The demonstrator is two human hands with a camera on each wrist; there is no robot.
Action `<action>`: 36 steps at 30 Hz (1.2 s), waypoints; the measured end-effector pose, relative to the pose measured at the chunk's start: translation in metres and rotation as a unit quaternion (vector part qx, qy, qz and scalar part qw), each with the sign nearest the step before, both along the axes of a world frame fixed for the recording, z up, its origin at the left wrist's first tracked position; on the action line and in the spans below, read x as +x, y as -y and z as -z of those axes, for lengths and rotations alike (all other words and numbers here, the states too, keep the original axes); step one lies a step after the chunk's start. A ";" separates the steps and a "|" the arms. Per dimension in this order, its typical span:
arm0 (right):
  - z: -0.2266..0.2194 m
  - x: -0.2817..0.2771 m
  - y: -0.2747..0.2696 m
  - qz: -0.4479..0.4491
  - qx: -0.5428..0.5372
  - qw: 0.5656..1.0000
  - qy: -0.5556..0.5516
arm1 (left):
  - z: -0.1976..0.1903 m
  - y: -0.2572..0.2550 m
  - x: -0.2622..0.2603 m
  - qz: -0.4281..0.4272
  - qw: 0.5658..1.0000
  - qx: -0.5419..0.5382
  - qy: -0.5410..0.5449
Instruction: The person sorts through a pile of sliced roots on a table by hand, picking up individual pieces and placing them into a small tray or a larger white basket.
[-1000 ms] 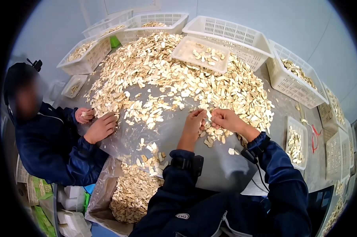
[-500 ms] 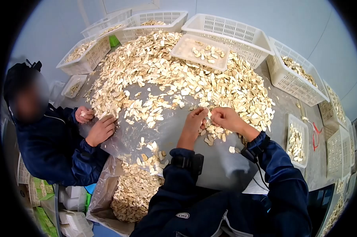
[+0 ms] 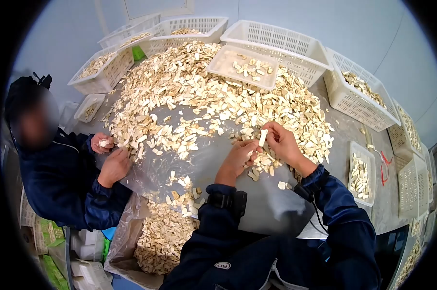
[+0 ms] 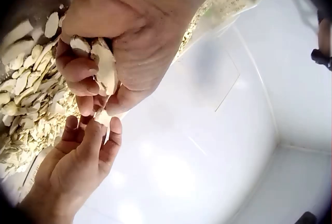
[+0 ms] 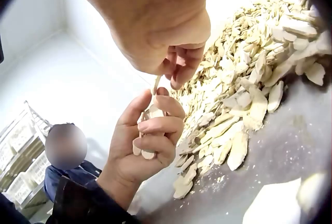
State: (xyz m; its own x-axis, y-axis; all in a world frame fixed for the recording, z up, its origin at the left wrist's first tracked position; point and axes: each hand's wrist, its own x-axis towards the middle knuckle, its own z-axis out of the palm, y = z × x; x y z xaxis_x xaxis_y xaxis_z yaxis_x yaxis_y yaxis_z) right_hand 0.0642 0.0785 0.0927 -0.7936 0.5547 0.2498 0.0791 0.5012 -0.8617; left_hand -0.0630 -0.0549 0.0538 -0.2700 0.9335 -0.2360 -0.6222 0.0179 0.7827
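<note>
"Right hand [image 3: 283, 143] pinches one pale slice [image 3: 263, 137] beside the left hand [image 3: 237, 159], which curls round more slices [image 4: 105, 68]!"

"And how will it handle?"

"Looks light, fairly stiff, likely brittle; pinch gently mid-length. Beyond, the heap [image 3: 179, 79] spreads across the table [image 3: 264, 210]."

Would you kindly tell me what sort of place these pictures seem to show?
Probably a food-sorting or processing workroom: a large heap of pale slices covers much of a metal-looking table, perforated white baskets stand along its far side, and a second person handles slices there.
</note>
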 end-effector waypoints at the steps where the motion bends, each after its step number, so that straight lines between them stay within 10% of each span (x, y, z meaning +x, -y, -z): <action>1: 0.002 0.000 -0.002 -0.004 0.001 1.000 0.003 | -0.004 0.001 0.003 -0.008 1.000 -0.003 -0.003; 20: 0.002 0.002 0.003 -0.053 -0.210 0.976 0.007 | 0.015 -0.002 -0.010 0.037 0.999 0.016 -0.032; 24: 0.014 0.006 -0.001 -0.081 -0.198 0.975 0.060 | 0.020 -0.006 -0.023 -0.158 0.986 -0.028 0.035; 28: 0.022 0.011 -0.005 -0.082 -0.139 0.981 0.110 | 0.036 0.005 -0.050 -0.323 0.924 0.080 0.190; 36: 0.005 -0.017 -0.008 -0.029 0.242 0.965 0.095 | 0.036 0.010 -0.054 -0.324 0.899 0.137 0.260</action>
State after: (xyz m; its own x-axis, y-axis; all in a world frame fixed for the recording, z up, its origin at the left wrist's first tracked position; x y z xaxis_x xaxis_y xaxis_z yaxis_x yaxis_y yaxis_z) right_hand 0.0468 0.0868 0.0872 -0.8768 0.3629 0.3155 0.1729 0.8501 -0.4974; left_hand -0.1173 -0.0651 0.0182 -0.6986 0.6614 -0.2731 -0.7149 -0.6297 0.3038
